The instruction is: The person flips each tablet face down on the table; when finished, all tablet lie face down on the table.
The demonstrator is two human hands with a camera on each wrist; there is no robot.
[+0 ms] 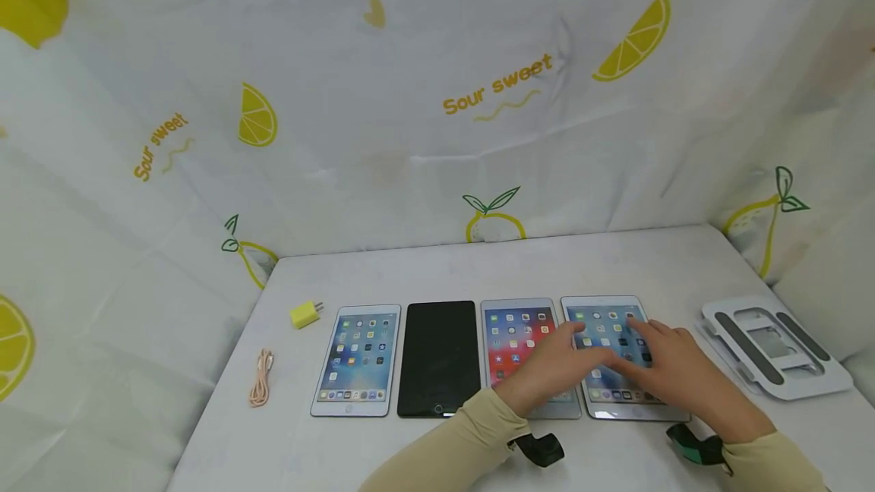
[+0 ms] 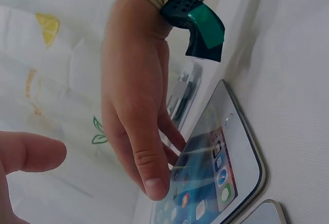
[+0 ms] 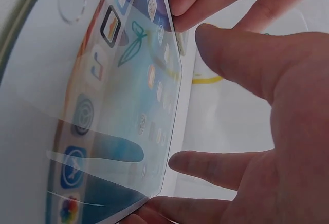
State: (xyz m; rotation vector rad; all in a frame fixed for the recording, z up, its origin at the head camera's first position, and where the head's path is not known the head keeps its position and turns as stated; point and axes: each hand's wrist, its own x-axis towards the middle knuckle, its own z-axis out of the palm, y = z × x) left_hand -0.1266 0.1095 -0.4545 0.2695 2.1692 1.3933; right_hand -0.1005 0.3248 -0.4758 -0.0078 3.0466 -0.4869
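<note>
Both hands hover at the rightmost white tablet (image 1: 607,334), which lies flat with its lit home screen up. The left hand (image 1: 550,361) reaches over the neighbouring tablet (image 1: 509,334), which has a red and blue screen, toward its left side. The right hand (image 1: 677,367) is above its right part with fingers spread; the right wrist view shows straight right fingertips (image 3: 198,165) by the tablet's edge and the thumb raised. Only a straight left thumb (image 2: 38,152) appears in the left wrist view. Whether any fingertip touches the tablet is hard to tell.
To the left lie a black-screened tablet (image 1: 440,359) and another lit white tablet (image 1: 358,359). A yellow charger plug (image 1: 304,315) and a bundled pink cable (image 1: 261,380) are at the far left. A folded white stand (image 1: 779,348) sits at the right, before a lemon-print cloth (image 1: 410,120).
</note>
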